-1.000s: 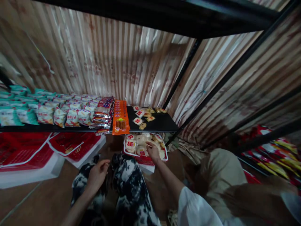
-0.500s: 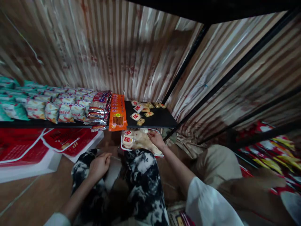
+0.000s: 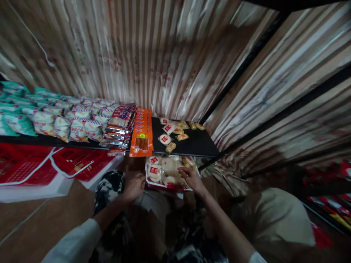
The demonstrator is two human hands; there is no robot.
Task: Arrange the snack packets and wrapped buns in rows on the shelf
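Note:
A red basket (image 3: 175,187) full of small pale snack packs with red labels (image 3: 154,170) sits on the floor under the black shelf (image 3: 200,148). My right hand (image 3: 192,178) lies over the packs at the basket's right side, fingers stretched toward them and touching them. My left hand (image 3: 134,186) is at the basket's left edge, dim and blurred, so its fingers are unclear. A few of the same small packs (image 3: 166,138) lie loose on the shelf just above.
On the shelf's left are an orange packet strip (image 3: 142,132), silver packets (image 3: 118,128) and rows of bagged snacks (image 3: 63,124). Red baskets (image 3: 74,163) sit on the floor at left. Another person in beige (image 3: 270,215) crouches at right. Striped sheeting (image 3: 153,62) backs the shelf.
My left hand has moved up from my knee to the basket's left edge. My right hand has shifted slightly over the packs. The view has swung a little to the right.

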